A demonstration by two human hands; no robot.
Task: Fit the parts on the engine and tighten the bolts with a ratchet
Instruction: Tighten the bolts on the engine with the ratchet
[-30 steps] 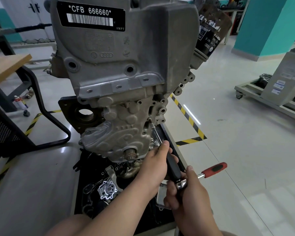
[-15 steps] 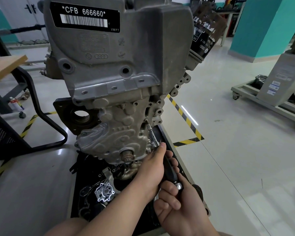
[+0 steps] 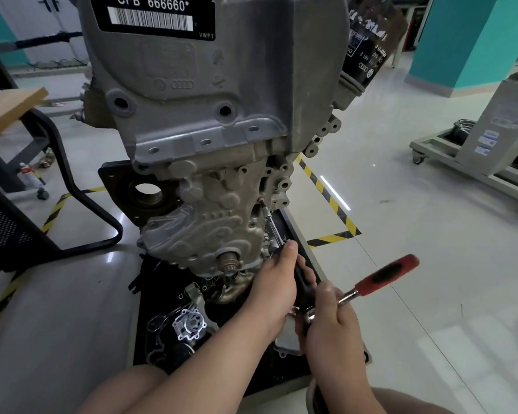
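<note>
Engine (image 3: 210, 115) above glossy workshop floor (image 3: 401, 234).
I see left hand (image 3: 274, 297) gripping the extension (image 3: 275, 230), right hand (image 3: 332, 327) the ratchet (image 3: 386, 276), handle aimed upper right.

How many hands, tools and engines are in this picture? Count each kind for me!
Hands: 2, the left hand and the right hand
Tools: 2, the red-handled metal ratchet and the black-gripped extension bar
Engines: 1, the big grey metal engine
Total: 5
</note>
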